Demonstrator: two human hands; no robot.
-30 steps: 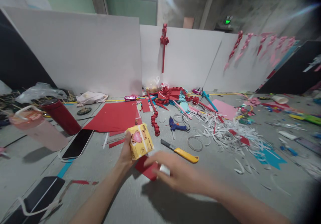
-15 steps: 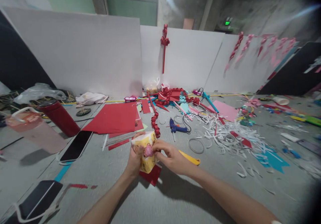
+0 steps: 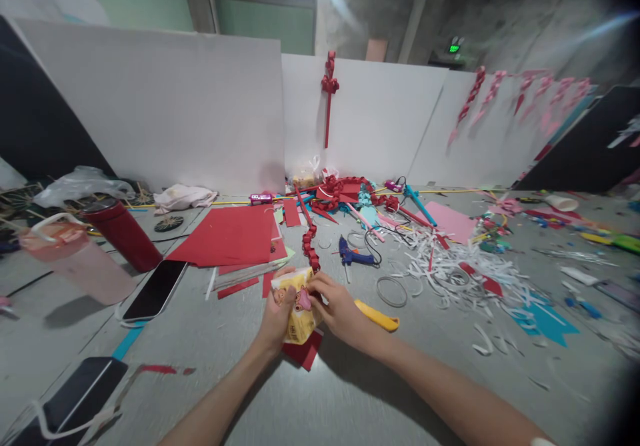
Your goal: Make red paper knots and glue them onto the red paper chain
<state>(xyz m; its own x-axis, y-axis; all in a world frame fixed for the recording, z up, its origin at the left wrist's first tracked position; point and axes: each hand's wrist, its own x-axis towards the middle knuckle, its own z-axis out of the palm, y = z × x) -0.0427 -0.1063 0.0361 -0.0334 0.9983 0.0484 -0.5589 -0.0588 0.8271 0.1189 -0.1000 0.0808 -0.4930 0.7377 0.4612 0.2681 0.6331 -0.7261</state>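
A small yellow and white packet [image 3: 299, 326] with cartoon pictures is held up in front of me, slightly tilted. My left hand [image 3: 277, 314] wraps round its left side, thumb across the front. My right hand [image 3: 336, 305] has its fingers pinched together at the packet's upper right edge; what lies between those fingertips is hidden. Below the packet, a piece of dark red paper [image 3: 306, 354] lies on the grey surface. A red paper chain [image 3: 310, 246] runs away just beyond the hands. To the right of my right hand lies a yellow utility knife [image 3: 379, 316].
A blue glue gun [image 3: 354, 253] with its cord and a wire ring [image 3: 391, 291] lie beyond my right hand. White paper shreds [image 3: 440, 266] spread rightward. At left are red paper sheets [image 3: 233, 233], a phone [image 3: 155, 291], a red flask [image 3: 123, 236] and a pink bottle [image 3: 80, 263].
Both hands have shifted slightly to the right together with the packet, which has turned a little. The grips look much the same.
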